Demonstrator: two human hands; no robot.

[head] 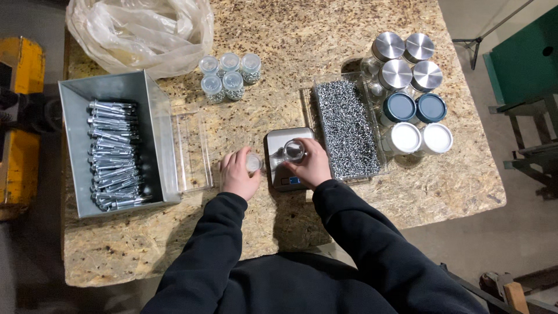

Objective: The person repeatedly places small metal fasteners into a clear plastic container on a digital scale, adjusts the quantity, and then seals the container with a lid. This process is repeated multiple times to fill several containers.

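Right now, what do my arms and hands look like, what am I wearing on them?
Both arms are covered by long black sleeves of a soft, sweatshirt-like top, reaching down to the wrists with plain cuffs. The left hand and right hand are bare: no gloves, and no rings, watch or markings that can be made out from this view.
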